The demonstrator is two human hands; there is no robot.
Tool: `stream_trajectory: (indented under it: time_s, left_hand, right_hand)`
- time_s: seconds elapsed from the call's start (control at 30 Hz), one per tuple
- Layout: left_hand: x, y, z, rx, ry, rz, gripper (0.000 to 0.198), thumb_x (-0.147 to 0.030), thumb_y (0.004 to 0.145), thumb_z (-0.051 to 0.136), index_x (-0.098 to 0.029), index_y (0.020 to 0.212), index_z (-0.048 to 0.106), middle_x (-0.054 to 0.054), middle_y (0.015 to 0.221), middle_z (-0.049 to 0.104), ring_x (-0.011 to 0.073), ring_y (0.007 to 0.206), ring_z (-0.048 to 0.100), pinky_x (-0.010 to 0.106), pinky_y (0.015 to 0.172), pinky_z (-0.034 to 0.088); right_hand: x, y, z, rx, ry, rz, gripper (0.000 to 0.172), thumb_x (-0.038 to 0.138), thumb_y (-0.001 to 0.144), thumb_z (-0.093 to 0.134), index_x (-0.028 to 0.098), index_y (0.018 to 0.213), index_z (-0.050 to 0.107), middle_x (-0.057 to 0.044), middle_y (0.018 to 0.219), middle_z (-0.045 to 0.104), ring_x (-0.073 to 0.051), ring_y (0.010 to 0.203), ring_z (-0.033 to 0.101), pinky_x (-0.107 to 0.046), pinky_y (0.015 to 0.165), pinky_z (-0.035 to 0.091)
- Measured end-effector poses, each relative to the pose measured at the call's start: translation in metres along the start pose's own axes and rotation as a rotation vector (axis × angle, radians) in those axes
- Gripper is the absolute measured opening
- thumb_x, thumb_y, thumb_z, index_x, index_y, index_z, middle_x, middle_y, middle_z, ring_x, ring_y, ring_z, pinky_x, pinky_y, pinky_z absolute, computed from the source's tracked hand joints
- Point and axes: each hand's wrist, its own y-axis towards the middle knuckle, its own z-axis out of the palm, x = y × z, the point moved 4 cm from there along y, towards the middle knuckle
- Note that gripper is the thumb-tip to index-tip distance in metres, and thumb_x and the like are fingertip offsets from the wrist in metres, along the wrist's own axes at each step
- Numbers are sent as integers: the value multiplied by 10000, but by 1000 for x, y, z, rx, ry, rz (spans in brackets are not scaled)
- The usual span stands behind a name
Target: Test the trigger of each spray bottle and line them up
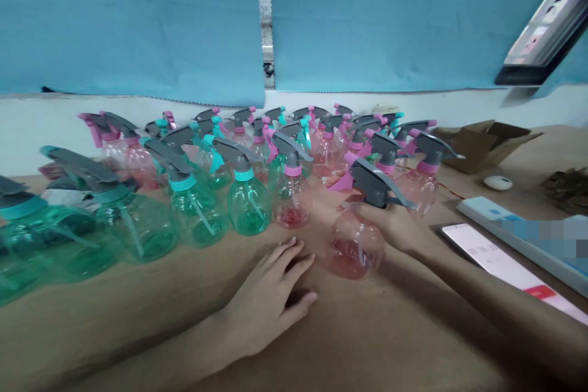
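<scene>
We log soft, slightly dim light, source undetermined. A dark shadow (436, 306) lies beside the right forearm (468, 285); small glints mark the foremost pink bottle (351, 251), mildly blurred. We see green bottles (87, 242) stretched toward the left edge (mosaic squares (551, 236) cover part of the right).

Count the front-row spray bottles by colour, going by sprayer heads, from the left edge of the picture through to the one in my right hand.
Green spray bottles: 4
Pink spray bottles: 2, including the one in your right hand
Total: 6
The left edge cuts the row off, so I can't count beyond it.
</scene>
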Motion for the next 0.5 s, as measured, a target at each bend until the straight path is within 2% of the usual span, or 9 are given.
stream_trajectory:
  time_s: [0.23,0.5]
  left_hand:
    - [1,-1,1,-3,3,-2,456,-427,901,435,-215,1305,413,72,1400,348,243,1297,250,425,1036,261]
    - [1,-1,1,-14,-2,4,450,-421,901,436,-231,1308,407,62,1399,349,247,1296,252,430,1029,268]
  right_hand:
    - [2,1,1,61,-6,143,119,301,629,549,225,703,605,-7,704,618,-220,730,577,-377,687,437]
    - [0,-4,-7,-8,-70,259,176,370,593,584,219,550,505,23,587,542,-181,611,510,-333,585,400]
